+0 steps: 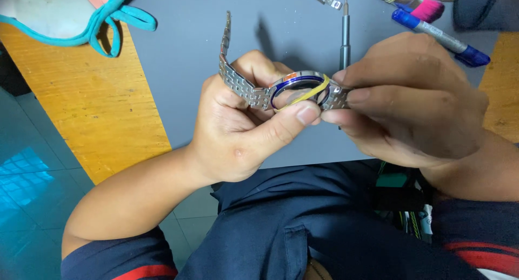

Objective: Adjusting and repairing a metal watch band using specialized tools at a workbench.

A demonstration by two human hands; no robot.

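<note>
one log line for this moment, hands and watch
left hand: holds watch case | right hand: fingers pinch case's right side | yellow ring: across case | screwdriver: on grey mat

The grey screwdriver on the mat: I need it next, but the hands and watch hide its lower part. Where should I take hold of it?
Grip the grey screwdriver by its exposed upper shaft, coming from the far side of the mat. It lies flat, tip pointing away; the right hand and watch cover the rest.
</note>
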